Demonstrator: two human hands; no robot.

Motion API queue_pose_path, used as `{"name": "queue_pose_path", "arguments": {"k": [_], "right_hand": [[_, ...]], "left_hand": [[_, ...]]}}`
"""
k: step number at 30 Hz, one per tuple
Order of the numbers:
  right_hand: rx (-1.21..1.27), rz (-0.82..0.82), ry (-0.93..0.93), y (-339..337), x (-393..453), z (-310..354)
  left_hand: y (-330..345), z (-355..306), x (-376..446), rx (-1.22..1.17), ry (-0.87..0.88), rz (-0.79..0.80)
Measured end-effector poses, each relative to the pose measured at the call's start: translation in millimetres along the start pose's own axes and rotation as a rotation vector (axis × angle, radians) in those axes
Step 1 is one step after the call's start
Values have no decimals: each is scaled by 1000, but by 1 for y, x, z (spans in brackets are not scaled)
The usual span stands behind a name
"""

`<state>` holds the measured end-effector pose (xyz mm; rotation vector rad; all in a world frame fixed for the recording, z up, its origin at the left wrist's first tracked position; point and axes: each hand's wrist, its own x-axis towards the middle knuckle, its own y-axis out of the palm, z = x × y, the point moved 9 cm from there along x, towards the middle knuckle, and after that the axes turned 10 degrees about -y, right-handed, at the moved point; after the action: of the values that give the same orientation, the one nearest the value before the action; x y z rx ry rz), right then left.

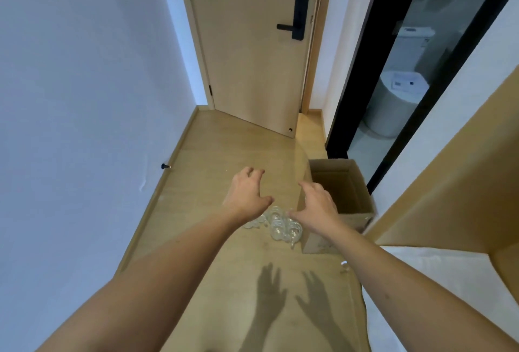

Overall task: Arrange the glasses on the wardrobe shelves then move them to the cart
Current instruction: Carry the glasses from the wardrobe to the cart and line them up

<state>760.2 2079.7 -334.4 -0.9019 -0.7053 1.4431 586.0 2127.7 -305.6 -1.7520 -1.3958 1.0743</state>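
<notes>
Several clear glasses [280,225] lie in a cluster on the wooden floor, just left of a cardboard box. My left hand [247,193] hovers above them with its fingers spread and nothing in it. My right hand [317,207] reaches out beside it, also spread and empty, above the right part of the cluster and the box's near corner. Both arms partly hide the glasses. One small piece of glass [345,266] lies alone on the floor nearer to me, on the right.
An open cardboard box [362,197] stands on the floor to the right of the glasses. A wooden door [252,57] stands ahead, a white wall on the left. A black-framed glass partition [393,71] and a wooden panel [463,169] are on the right.
</notes>
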Motion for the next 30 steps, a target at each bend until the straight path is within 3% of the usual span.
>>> {"name": "queue_pose_path", "arguments": {"k": [9,20,30], "right_hand": [[-4,55,137,54,90,-9],[6,168,253,138,195,32],[122,318,390,215,237,10]], "left_hand": [[39,56,109,-2,-15,162],[47,141,239,51,17,342],[94,206,287,140,-53,481]]}}
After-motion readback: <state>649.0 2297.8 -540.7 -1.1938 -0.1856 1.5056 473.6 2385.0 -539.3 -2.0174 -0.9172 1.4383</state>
